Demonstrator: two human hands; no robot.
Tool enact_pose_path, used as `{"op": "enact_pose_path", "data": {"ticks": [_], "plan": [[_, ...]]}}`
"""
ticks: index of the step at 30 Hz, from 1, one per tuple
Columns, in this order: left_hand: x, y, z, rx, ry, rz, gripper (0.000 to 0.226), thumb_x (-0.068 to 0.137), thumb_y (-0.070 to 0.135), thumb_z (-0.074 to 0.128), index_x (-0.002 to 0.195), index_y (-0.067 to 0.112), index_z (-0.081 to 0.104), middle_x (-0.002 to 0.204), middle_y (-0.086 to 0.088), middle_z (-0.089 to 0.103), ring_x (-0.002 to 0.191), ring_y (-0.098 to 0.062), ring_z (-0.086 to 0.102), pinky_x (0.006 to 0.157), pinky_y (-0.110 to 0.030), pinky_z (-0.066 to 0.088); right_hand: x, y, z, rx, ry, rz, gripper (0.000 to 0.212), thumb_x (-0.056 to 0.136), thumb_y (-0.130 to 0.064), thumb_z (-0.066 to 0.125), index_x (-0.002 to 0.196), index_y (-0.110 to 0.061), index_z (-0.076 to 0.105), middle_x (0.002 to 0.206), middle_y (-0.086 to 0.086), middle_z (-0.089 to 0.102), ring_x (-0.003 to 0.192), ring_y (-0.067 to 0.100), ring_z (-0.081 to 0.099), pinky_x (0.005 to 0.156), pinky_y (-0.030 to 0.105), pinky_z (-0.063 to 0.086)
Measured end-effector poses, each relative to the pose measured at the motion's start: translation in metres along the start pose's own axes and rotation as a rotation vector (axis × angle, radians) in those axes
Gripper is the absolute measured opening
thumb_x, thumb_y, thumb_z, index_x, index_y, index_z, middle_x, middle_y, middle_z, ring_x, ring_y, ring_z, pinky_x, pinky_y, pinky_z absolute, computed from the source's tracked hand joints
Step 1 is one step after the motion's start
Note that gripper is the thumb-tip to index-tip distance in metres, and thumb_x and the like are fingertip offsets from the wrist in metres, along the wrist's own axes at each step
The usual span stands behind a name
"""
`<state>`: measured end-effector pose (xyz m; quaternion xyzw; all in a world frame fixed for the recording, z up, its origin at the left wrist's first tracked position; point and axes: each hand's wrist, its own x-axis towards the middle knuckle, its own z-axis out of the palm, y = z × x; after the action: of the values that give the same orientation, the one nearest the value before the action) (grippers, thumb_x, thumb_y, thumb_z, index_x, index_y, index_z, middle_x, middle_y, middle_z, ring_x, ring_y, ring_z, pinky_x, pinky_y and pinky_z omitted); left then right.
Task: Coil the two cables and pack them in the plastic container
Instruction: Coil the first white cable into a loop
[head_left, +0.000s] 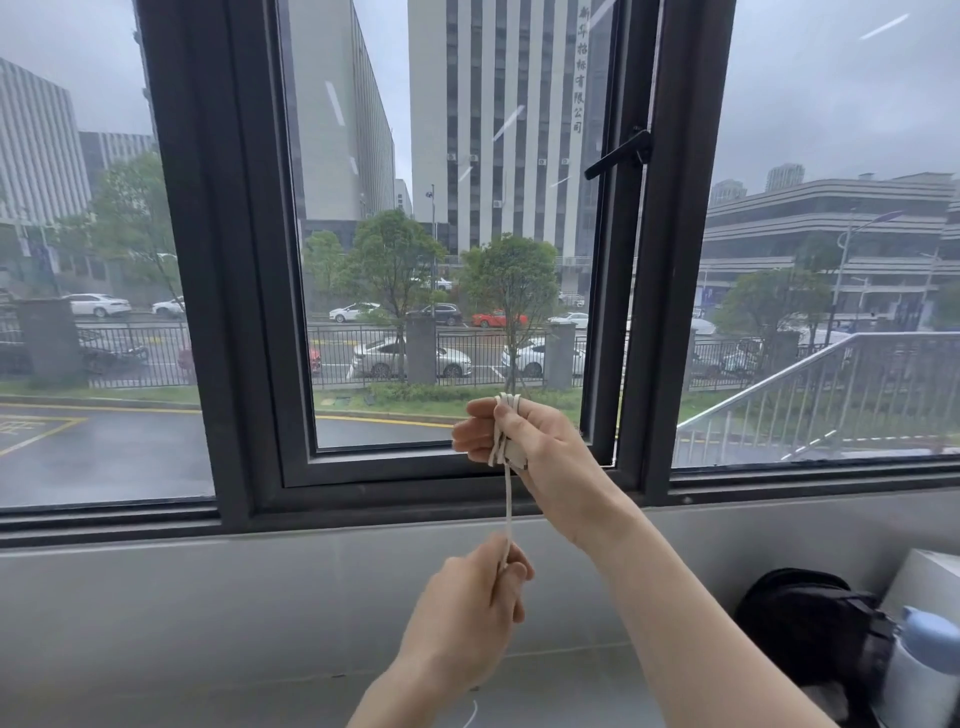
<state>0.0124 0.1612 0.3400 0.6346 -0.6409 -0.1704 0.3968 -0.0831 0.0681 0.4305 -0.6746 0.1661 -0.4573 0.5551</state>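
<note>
A white cable (507, 499) is wound in several loops around the fingers of my right hand (524, 441), which is raised in front of the window. A straight stretch of it runs down from that bundle to my left hand (467, 618), which pinches it between thumb and fingers lower down. A short piece of white cable (471, 714) shows near the bottom edge. The plastic container and a second cable are out of view.
A dark-framed window (631, 312) with a handle (618, 156) stands right behind my hands, above a grey sill (260, 597). At the lower right lie a black bag (810, 623), a bottle with a blue cap (919, 670) and a white object (930, 577).
</note>
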Motion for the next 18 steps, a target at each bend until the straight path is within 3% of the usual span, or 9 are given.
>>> {"op": "enact_pose_path", "data": {"ticks": [3, 6, 9, 12, 15, 18], "plan": [[-0.005, 0.009, -0.013, 0.363, 0.060, 0.117, 0.013, 0.099, 0.037, 0.037, 0.101, 0.030, 0.049, 0.085, 0.006, 0.071, 0.081, -0.024, 0.064, 0.073, -0.041, 0.053, -0.001, 0.008, -0.002, -0.270, 0.028, 0.025, 0.029, 0.109, -0.014, 0.038, 0.113, -0.003, 0.066, 0.102, 0.015, 0.078, 0.098, 0.028, 0.074, 0.091, 0.038, 0.057], [-0.005, 0.024, -0.033, 0.521, 0.102, 0.257, 0.017, 0.100, 0.040, 0.034, 0.106, 0.030, 0.046, 0.101, 0.006, 0.071, 0.091, -0.030, 0.064, 0.073, -0.041, 0.050, -0.005, 0.014, -0.003, -0.410, -0.039, 0.115, 0.029, 0.108, -0.018, 0.041, 0.105, -0.010, 0.068, 0.092, 0.008, 0.078, 0.086, 0.018, 0.073, 0.083, 0.034, 0.057], [0.001, 0.034, -0.057, 0.528, 0.083, 0.355, 0.017, 0.100, 0.042, 0.039, 0.108, 0.032, 0.051, 0.105, 0.010, 0.070, 0.091, -0.027, 0.065, 0.070, -0.035, 0.046, -0.011, 0.013, -0.005, -0.485, -0.171, 0.228, 0.046, 0.109, -0.033, 0.038, 0.097, -0.005, 0.072, 0.084, 0.002, 0.071, 0.077, 0.014, 0.064, 0.077, 0.029, 0.049], [0.008, 0.033, -0.077, 0.478, 0.094, 0.391, 0.020, 0.097, 0.046, 0.040, 0.098, 0.032, 0.054, 0.091, 0.017, 0.071, 0.085, -0.016, 0.067, 0.074, -0.040, 0.054, -0.018, 0.008, -0.003, -0.448, -0.292, 0.245, 0.074, 0.106, -0.054, 0.025, 0.072, -0.004, 0.068, 0.074, 0.012, 0.070, 0.074, 0.024, 0.059, 0.081, 0.034, 0.046], [0.017, 0.026, -0.089, 0.452, 0.186, 0.422, 0.015, 0.099, 0.041, 0.046, 0.091, 0.031, 0.052, 0.075, 0.020, 0.065, 0.074, -0.009, 0.062, 0.070, -0.035, 0.052, -0.021, 0.002, -0.001, -0.367, -0.346, 0.309, 0.083, 0.104, -0.061, 0.015, 0.084, -0.002, 0.070, 0.084, 0.029, 0.072, 0.074, 0.028, 0.065, 0.082, 0.038, 0.053], [0.029, 0.015, -0.096, 0.355, 0.254, 0.430, 0.009, 0.100, 0.030, 0.052, 0.093, 0.031, 0.056, 0.081, 0.021, 0.061, 0.079, -0.006, 0.057, 0.072, -0.031, 0.050, -0.022, -0.002, 0.000, -0.270, -0.383, 0.335, 0.082, 0.103, -0.061, 0.017, 0.089, -0.002, 0.072, 0.080, 0.026, 0.069, 0.071, 0.029, 0.065, 0.075, 0.037, 0.053]]}}
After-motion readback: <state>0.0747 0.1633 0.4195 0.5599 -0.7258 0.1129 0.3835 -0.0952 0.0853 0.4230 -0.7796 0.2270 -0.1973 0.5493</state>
